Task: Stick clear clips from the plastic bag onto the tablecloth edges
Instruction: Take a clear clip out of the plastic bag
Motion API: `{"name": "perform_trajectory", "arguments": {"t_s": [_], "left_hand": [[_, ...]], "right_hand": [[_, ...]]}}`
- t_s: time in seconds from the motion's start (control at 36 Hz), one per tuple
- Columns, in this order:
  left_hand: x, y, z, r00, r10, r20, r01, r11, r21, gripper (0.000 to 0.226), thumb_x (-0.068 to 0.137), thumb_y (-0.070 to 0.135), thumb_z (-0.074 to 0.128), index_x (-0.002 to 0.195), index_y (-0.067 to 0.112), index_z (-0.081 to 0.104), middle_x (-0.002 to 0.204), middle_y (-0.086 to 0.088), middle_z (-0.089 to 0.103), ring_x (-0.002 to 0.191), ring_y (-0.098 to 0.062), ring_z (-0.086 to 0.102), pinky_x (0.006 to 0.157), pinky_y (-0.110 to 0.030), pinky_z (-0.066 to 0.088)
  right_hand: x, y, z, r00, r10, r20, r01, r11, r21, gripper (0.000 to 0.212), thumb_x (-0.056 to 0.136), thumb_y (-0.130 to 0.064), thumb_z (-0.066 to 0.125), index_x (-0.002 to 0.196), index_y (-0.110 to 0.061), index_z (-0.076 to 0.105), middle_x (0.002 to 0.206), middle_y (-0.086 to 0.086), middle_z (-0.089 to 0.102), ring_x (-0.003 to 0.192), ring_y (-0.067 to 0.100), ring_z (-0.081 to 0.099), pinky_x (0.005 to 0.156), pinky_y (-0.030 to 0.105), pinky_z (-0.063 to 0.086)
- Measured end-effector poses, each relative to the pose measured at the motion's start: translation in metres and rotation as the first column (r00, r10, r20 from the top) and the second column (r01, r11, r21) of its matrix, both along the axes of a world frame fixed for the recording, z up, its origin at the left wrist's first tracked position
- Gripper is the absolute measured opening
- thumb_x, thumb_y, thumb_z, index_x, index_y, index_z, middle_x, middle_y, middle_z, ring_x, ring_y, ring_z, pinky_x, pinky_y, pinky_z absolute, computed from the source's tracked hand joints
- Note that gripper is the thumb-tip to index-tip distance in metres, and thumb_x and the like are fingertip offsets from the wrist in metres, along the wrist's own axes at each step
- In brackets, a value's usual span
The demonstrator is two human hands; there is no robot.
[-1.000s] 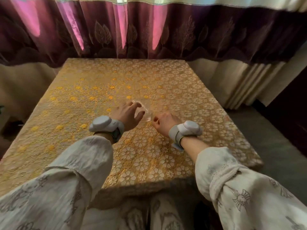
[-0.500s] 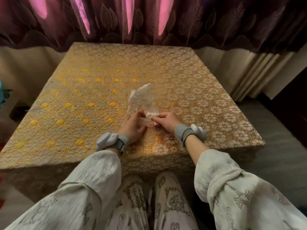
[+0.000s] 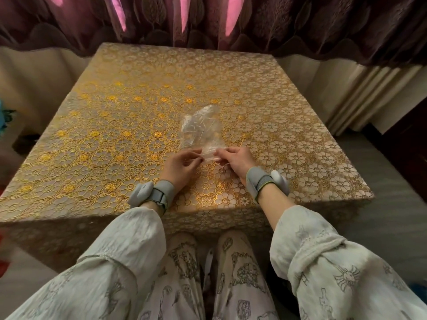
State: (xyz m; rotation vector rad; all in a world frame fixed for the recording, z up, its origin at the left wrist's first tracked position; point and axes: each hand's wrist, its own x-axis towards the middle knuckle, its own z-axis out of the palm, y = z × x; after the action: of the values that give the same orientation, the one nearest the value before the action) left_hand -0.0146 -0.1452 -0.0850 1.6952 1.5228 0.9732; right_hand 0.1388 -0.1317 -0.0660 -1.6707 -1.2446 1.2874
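Clearly a two-handed hold on the plastic bag (image 3: 200, 132), lying on the tablecloth (image 3: 115, 139) with long axis running away from the body. Near end, probably the mouth, pinched between left hand (image 3: 180, 166) and right hand (image 3: 238, 161), fingertips closed on the film from either side, neither hand nearer than the other. Clear clips (image 3: 196, 125) bunched toward the far end, well beyond both grips. Likely next: parting the mouth, then reaching inward along that axis. Near tablecloth edge just behind the wrists, no clip visible on it.
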Motion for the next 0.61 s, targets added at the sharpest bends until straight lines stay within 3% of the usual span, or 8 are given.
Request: {"name": "perform_trajectory", "arguments": {"t_s": [0.06,0.11,0.17,0.22,0.31,0.39,0.5,0.61], "left_hand": [[0.003,0.0,-0.001,0.999,0.041,-0.033,-0.04,0.999,0.022,0.019,0.085,0.009,0.059,0.099,-0.001,0.068,0.117,-0.01,0.066,0.105,-0.022,0.062,0.093,-0.025,0.046],[0.005,0.001,-0.001,0.997,0.076,-0.031,-0.075,0.997,0.036,0.018,0.085,0.007,0.058,0.097,-0.003,0.068,0.112,-0.014,0.067,0.101,-0.022,0.062,0.086,-0.015,0.045],[0.005,0.001,-0.001,0.995,0.097,0.001,-0.097,0.995,0.026,0.018,0.085,0.005,0.057,0.097,-0.004,0.067,0.11,-0.017,0.067,0.094,-0.018,0.06,0.076,-0.001,0.042],[0.004,0.001,-0.001,0.994,0.108,0.019,-0.108,0.994,0.014,0.018,0.085,0.004,0.057,0.098,-0.005,0.067,0.109,-0.017,0.066,0.092,-0.015,0.057,0.071,0.005,0.039],[0.003,0.001,-0.001,0.996,0.083,0.012,-0.083,0.996,0.025,0.017,0.085,0.005,0.058,0.096,-0.004,0.068,0.107,-0.017,0.065,0.093,-0.018,0.059,0.078,-0.006,0.044],[0.003,0.0,-0.001,0.997,0.065,-0.027,-0.064,0.997,0.031,0.015,0.083,0.007,0.061,0.093,-0.002,0.069,0.105,-0.015,0.065,0.092,-0.019,0.059,0.087,-0.024,0.047],[0.002,0.0,0.0,0.998,0.052,-0.037,-0.051,0.998,0.032,0.013,0.081,0.006,0.063,0.089,-0.001,0.07,0.103,-0.015,0.065,0.095,-0.024,0.061,0.092,-0.034,0.05],[0.003,0.0,0.001,0.999,0.048,-0.012,-0.048,0.999,0.001,0.014,0.082,0.007,0.062,0.09,-0.001,0.069,0.101,-0.013,0.063,0.09,-0.018,0.058,0.087,-0.022,0.049]], "right_hand": [[-0.002,-0.002,-0.001,1.0,0.004,0.029,-0.005,1.0,0.026,0.027,0.088,-0.033,0.059,0.087,-0.007,0.068,0.064,-0.004,0.058,0.059,0.007,0.05,0.058,0.018,0.041],[-0.005,-0.003,-0.002,0.997,0.021,0.068,-0.024,0.999,0.039,0.03,0.084,-0.043,0.06,0.07,-0.017,0.055,0.07,-0.002,0.057,0.064,0.011,0.051,0.062,0.022,0.042],[-0.008,-0.004,-0.002,0.992,0.04,0.119,-0.044,0.998,0.037,0.035,0.08,-0.049,0.062,0.067,-0.02,0.048,0.071,-0.002,0.055,0.063,0.011,0.048,0.059,0.022,0.04],[-0.008,-0.005,-0.001,0.987,0.055,0.149,-0.06,0.998,0.031,0.036,0.079,-0.051,0.063,0.072,-0.016,0.055,0.069,-0.004,0.054,0.063,0.01,0.047,0.059,0.022,0.039],[-0.009,-0.006,-0.001,0.982,0.062,0.179,-0.066,0.998,0.016,0.044,0.08,-0.045,0.064,0.093,-0.002,0.069,0.08,0.004,0.066,0.076,0.015,0.055,0.07,0.027,0.046],[-0.012,-0.006,-0.002,0.982,0.032,0.184,-0.037,0.999,0.023,0.036,0.082,-0.033,0.066,0.1,-0.002,0.069,0.102,0.012,0.071,0.084,0.016,0.057,0.075,0.027,0.044],[-0.014,-0.005,-0.002,0.986,0.036,0.164,-0.041,0.999,0.026,0.032,0.081,-0.025,0.068,0.101,0.0,0.068,0.1,0.013,0.069,0.086,0.016,0.056,0.077,0.026,0.045],[-0.012,-0.006,-0.001,0.991,0.062,0.117,-0.064,0.998,0.015,0.031,0.08,-0.018,0.069,0.105,0.001,0.066,0.109,0.016,0.068,0.089,0.018,0.058,0.087,0.03,0.049]]}}
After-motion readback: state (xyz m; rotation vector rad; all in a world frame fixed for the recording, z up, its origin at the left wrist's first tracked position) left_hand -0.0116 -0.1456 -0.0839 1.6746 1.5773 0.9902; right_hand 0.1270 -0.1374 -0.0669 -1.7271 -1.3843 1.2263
